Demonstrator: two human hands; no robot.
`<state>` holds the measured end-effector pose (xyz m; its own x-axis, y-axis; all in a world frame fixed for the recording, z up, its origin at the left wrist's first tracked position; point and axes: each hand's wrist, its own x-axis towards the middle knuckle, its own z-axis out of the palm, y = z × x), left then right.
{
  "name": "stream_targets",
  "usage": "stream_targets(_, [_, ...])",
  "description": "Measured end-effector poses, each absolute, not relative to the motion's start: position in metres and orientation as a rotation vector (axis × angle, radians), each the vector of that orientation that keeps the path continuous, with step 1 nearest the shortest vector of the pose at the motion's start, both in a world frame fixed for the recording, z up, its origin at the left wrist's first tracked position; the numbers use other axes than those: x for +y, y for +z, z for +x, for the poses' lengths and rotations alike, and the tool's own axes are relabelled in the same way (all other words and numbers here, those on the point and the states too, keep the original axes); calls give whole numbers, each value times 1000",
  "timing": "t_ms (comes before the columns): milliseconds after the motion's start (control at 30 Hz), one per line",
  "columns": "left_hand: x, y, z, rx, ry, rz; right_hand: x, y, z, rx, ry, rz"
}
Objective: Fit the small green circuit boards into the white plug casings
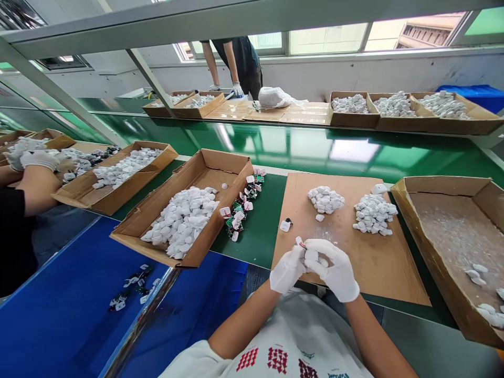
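Note:
Both my hands wear white gloves and meet over the near edge of a cardboard sheet point(350, 268). My left hand point(288, 270) pinches a small white part with red and black wires point(301, 243). Closed beside it, my right hand point(334, 269) grips a white plastic casing point(312, 255), largely hidden by the fingers. Beyond them lie a pile of white casings point(326, 200), a second pile point(375, 214) to the right and one loose casing point(319, 218). A white piece with a dark component point(285, 225) rests on the sheet to the left.
An open cardboard box point(212, 163) of white casings stands left, with wired circuit boards point(238, 212) along its side. A shallower box point(441, 231) with a few casings is at right. A co-worker's gloved hand point(39, 159) is far left; another person point(240, 63) stands behind the green conveyor point(291, 147).

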<state>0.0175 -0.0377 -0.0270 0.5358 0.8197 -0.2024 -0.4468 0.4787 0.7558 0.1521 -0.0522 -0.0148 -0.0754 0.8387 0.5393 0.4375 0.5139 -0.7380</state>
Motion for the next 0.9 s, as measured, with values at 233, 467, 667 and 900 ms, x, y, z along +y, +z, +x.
stream_targets(233, [-41,-31,22,816,1055,811,-55,-26,147,-1572,686,-1103])
stream_targets(467, [-41,-27,18,866,980,1035,-57,-23,142,-1454,827,-1112])
stream_targets(667, [-46,-30,17,917,1056,1166,-58,-13,131,-965,1348,-977])
stream_targets(900, [-47,-36,12,916,934,1351,-60,-9,121,-675,1562,-982])
